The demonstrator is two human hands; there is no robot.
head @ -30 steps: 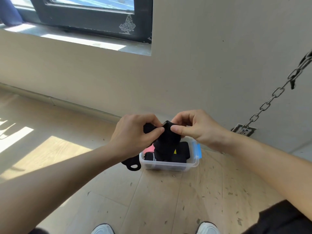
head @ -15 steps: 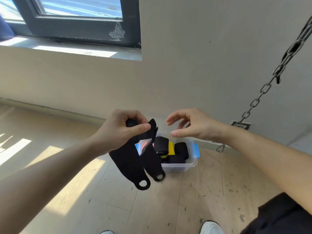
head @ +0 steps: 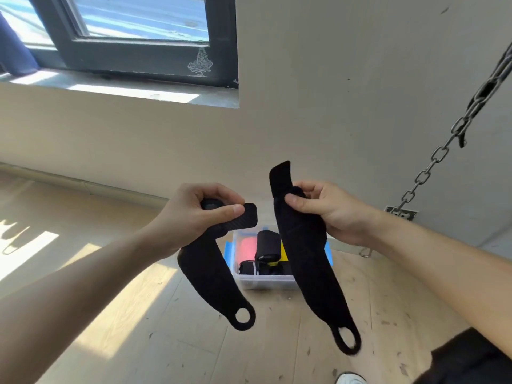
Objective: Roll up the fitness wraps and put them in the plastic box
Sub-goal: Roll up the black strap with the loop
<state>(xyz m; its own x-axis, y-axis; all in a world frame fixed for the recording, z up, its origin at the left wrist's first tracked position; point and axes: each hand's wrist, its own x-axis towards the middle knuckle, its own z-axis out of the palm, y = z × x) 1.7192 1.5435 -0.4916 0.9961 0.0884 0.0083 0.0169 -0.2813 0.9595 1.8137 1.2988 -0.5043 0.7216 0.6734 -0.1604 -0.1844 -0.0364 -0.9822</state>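
Observation:
My left hand (head: 194,214) pinches the top end of one black fitness wrap (head: 213,275), which hangs down with its thumb loop at the bottom. A second black wrap (head: 310,261) hangs from my right hand (head: 327,212), which grips it near its upper end; the tip sticks up above the fingers. Both wraps dangle unrolled, apart from each other, above and in front of a clear plastic box (head: 266,282) on the floor. Inside the box lie rolled black wraps (head: 267,245), plus something pink and something yellow.
The box stands on a pale wooden floor (head: 138,328) close to a beige wall. A steel chain (head: 443,151) hangs at the right down to a floor anchor. A dark-framed window sits at the upper left. A white shoe tip (head: 350,379) shows below.
The two wraps, held bunched together in both hands a second ago, have been separated: my right hand took one and moved right, my left kept the other. Both now hang open.

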